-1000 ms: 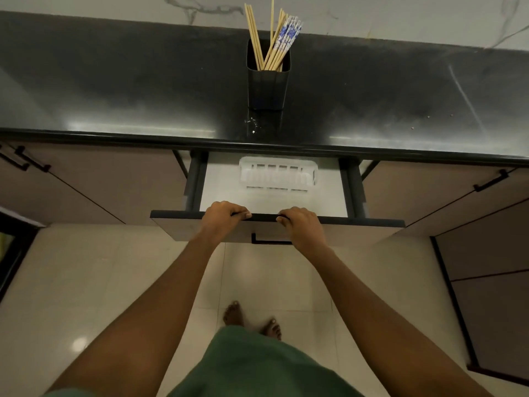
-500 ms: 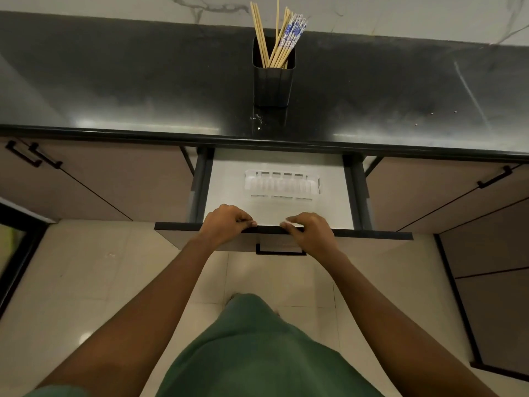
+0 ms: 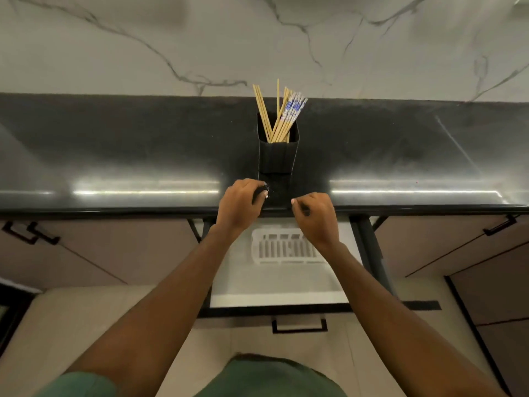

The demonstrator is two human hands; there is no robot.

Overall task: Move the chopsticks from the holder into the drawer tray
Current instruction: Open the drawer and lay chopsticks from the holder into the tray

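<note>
A black square holder (image 3: 277, 159) stands on the dark countertop (image 3: 114, 156) with several wooden chopsticks (image 3: 276, 116) in it, some with blue-and-white tops. Below the counter edge the drawer (image 3: 280, 290) is pulled out, and a white slotted tray (image 3: 286, 249) lies in it. My left hand (image 3: 239, 206) hovers over the counter's front edge, just left of the holder's base, fingers curled and empty. My right hand (image 3: 315, 217) is level with it on the right, also curled and holding nothing.
Marble wall (image 3: 200, 44) rises behind the counter. Closed cabinet fronts with black handles (image 3: 30, 233) flank the drawer on both sides. The drawer's black handle (image 3: 299, 326) sticks out toward me over a pale tiled floor (image 3: 71, 325).
Both hands let go of the drawer's front edge and rose to the counter edge near the holder. The drawer is pulled out farther, and the view has tilted upward.
</note>
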